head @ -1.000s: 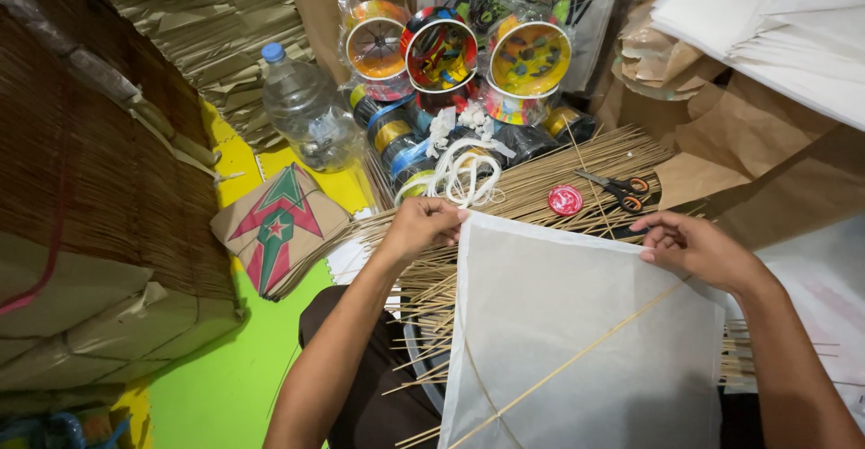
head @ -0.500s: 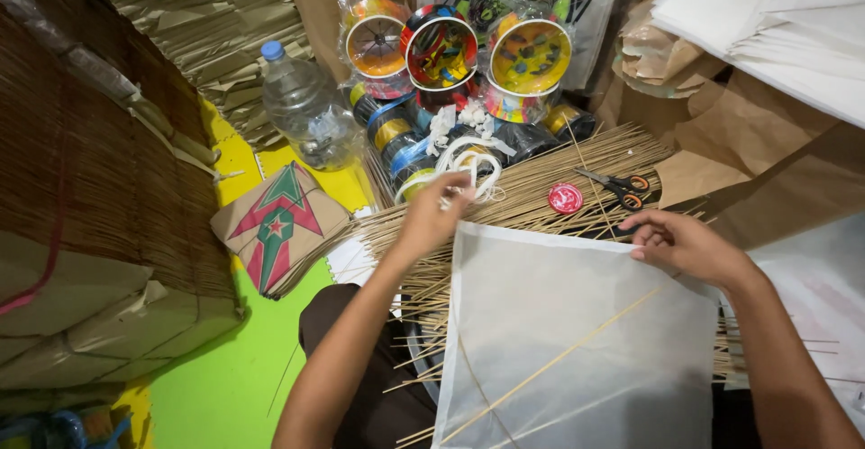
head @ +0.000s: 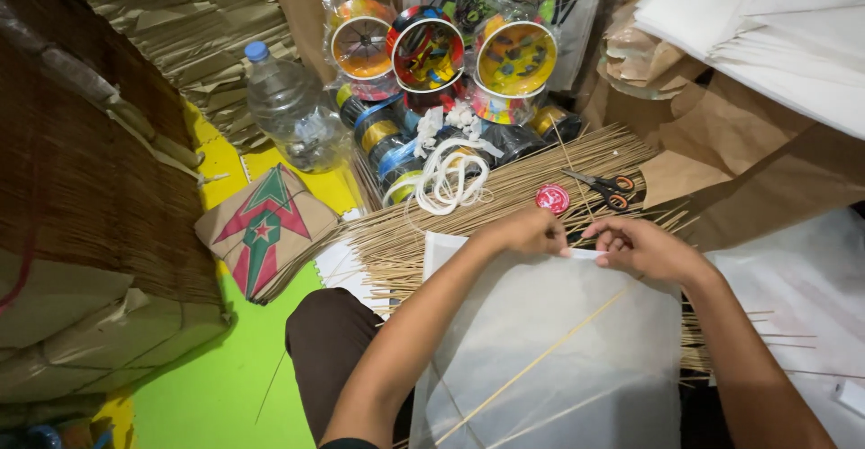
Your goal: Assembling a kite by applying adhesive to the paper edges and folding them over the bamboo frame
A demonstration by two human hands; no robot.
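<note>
A white paper kite sheet (head: pixel 577 359) with thin bamboo sticks crossed on it lies over my lap. My left hand (head: pixel 527 231) and my right hand (head: pixel 641 246) meet at the middle of its top edge, fingers pinching the paper there. Under the sheet spreads a pile of thin bamboo sticks (head: pixel 505 197). Just beyond my fingers lie a small red round tin (head: pixel 552 199) and a pair of scissors (head: pixel 602 185) with orange-and-black handles.
A coil of white string (head: pixel 443 179) and several colourful string spools (head: pixel 425 53) stand at the back. A plastic bottle (head: pixel 293 116) and a folded brown kite with a red-green star (head: pixel 261 228) are at left. White paper stacks (head: pixel 766 26) and brown paper (head: pixel 721 161) are at right.
Both hands slid inward along the kite's top edge from its corners and now meet at the middle. The sheet has shifted slightly toward me.
</note>
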